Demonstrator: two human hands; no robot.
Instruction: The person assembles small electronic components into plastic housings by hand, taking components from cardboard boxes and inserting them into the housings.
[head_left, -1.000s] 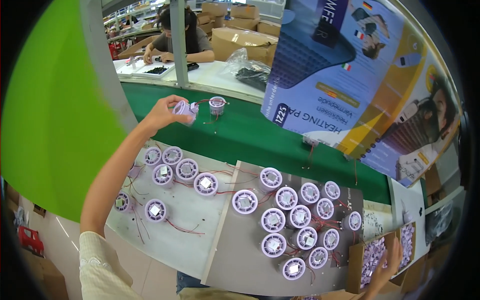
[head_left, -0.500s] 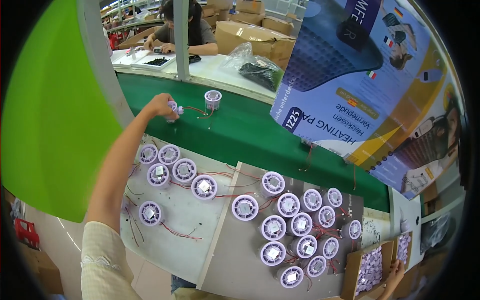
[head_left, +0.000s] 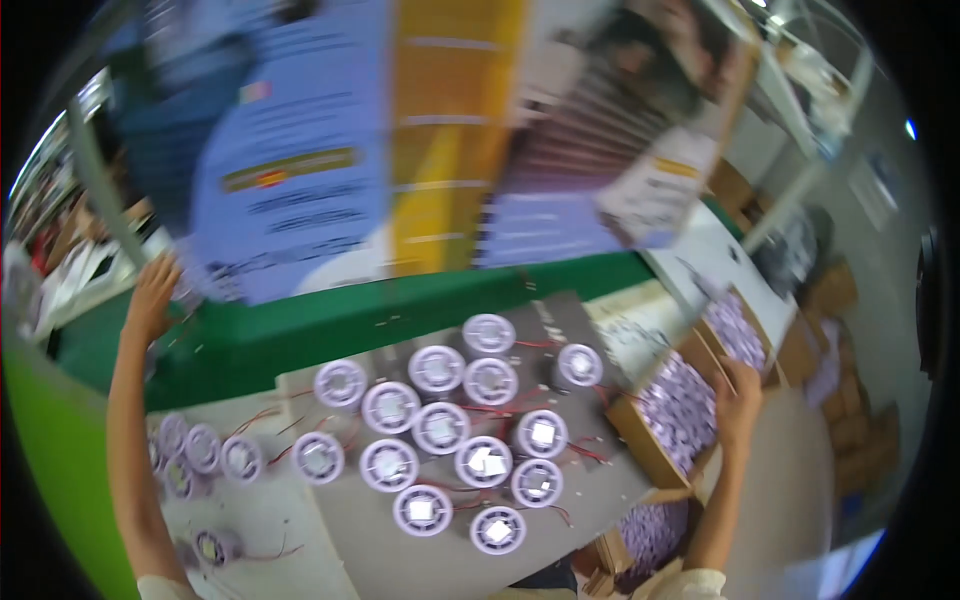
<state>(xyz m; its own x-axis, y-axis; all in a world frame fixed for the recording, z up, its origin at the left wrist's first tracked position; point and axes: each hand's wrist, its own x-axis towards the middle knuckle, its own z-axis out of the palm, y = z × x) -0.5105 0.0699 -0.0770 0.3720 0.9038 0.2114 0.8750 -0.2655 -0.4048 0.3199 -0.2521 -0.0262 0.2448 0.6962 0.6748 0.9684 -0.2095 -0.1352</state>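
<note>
My left hand (head_left: 155, 295) reaches far out over the green belt at the left, smeared by motion. Its fingers point away beside a pale, blurred item (head_left: 186, 292); whether they touch it does not show. Partly behind that wrist stands a lilac round housing (head_left: 151, 362). At the right, my right hand (head_left: 740, 392) is closed over the wall of a cardboard box (head_left: 630, 425) holding many small lilac parts (head_left: 680, 410). Between my arms, several lilac round housings (head_left: 441, 428) stand on a grey board (head_left: 330, 480), with red wires and some silvery-white squares on top.
A large printed box panel (head_left: 290, 190) hangs across the far side, hiding part of the green belt (head_left: 240, 345). More lilac housings (head_left: 204, 447) stand on the pale tabletop (head_left: 270, 515) at the left. Another open box of lilac parts (head_left: 652, 530) sits low at the front right.
The view has swung to the right and blurred. My left hand has moved off the housing it held on the belt, farther along the belt. My right hand remains at the box wall.
</note>
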